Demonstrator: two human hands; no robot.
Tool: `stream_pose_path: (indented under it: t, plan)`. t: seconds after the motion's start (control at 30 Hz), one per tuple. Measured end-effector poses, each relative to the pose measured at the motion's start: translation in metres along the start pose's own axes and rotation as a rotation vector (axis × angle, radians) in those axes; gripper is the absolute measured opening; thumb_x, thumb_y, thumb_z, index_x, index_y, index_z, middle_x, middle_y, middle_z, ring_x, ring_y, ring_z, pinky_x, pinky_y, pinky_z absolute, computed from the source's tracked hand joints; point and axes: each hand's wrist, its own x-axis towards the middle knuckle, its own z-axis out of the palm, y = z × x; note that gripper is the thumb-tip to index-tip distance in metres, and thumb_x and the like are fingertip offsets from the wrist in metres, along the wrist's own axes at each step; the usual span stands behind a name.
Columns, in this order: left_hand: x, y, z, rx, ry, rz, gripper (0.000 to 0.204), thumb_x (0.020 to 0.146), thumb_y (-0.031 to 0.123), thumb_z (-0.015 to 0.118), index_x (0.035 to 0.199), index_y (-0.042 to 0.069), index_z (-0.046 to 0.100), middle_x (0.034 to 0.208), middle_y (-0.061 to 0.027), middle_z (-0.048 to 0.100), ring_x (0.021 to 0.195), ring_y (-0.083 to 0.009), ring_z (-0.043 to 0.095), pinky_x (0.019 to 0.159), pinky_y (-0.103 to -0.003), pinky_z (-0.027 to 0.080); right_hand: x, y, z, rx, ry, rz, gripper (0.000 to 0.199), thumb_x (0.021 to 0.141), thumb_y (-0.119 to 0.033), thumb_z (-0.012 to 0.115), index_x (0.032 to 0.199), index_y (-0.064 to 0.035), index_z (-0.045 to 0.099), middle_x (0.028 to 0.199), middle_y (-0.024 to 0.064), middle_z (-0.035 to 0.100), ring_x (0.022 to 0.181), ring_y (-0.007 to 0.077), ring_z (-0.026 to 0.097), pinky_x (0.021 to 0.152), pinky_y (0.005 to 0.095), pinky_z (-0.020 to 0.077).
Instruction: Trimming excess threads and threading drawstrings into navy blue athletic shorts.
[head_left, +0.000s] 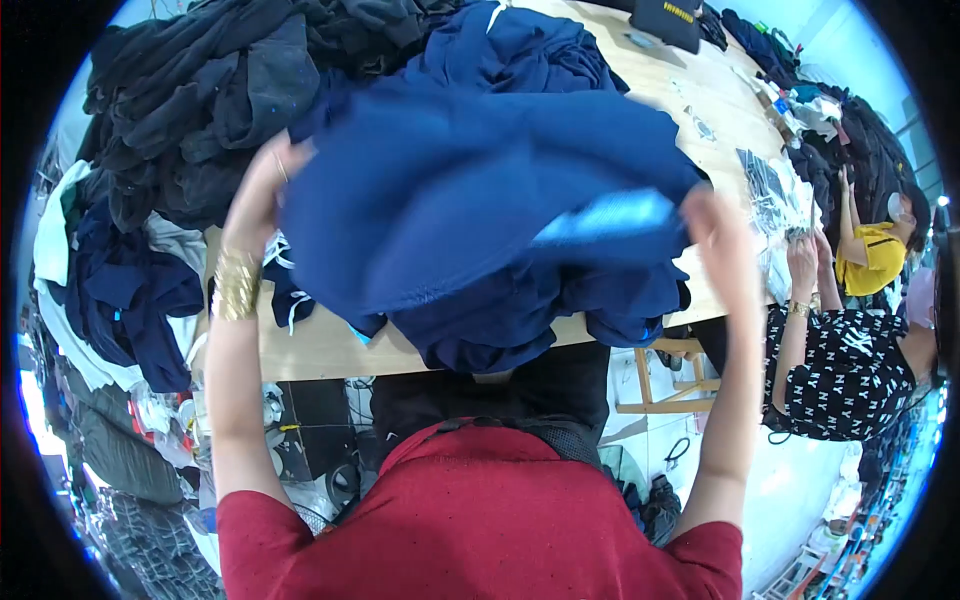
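Observation:
A navy blue garment [440, 190] is spread in the air between my two hands, above the table's near edge. Its cloth is smeared by motion, and a lighter blue patch shows on its right part. My left hand [268, 190] is closed on the garment's left edge. The right edge is gripped by my right hand [708, 225], which is blurred. More navy cloth [490, 325] hangs below, over the table edge; I cannot tell whether it belongs to the same garment. Behind it lies a heap of navy garments [510, 50].
Black garments [200, 110] are piled at the far left of the wooden table [310, 350]. Navy and white clothes [130, 280] hang lower left. On the right, a co-worker in a patterned black shirt [840, 370] handles plastic-wrapped items [780, 210]. A wooden stool [665, 405] stands underneath.

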Motion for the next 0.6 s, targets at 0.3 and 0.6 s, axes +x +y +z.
stream_pose_path:
  t: [0.3, 0.6]
  plan:
    - [-0.061, -0.1, 0.008, -0.106, 0.159, -0.137, 0.074, 0.077, 0.011, 0.069, 0.14, 0.002, 0.03, 0.136, -0.01, 0.043, 0.123, -0.021, 0.044, 0.104, -0.031, 0.032, -0.093, -0.025, 0.035, 0.22, 0.049, 0.513, 0.006, 0.085, -0.008, 0.061, 0.089, -0.0027, 0.062, 0.072, 0.0033, 0.052, 0.056, 0.0103, 0.042, 0.053, 0.0222, 0.0354]
    - [-0.074, -0.108, 0.004, -0.17, 0.256, -0.204, 0.058, 0.087, 0.023, 0.062, 0.135, 0.001, 0.038, 0.127, -0.0083, 0.052, 0.115, -0.019, 0.051, 0.098, -0.034, 0.039, -0.083, -0.031, 0.053, 0.228, 0.07, 0.598, 0.008, 0.085, -0.009, 0.061, 0.089, -0.0031, 0.063, 0.086, 0.0073, 0.057, 0.078, 0.0174, 0.056, 0.071, 0.0267, 0.0442]
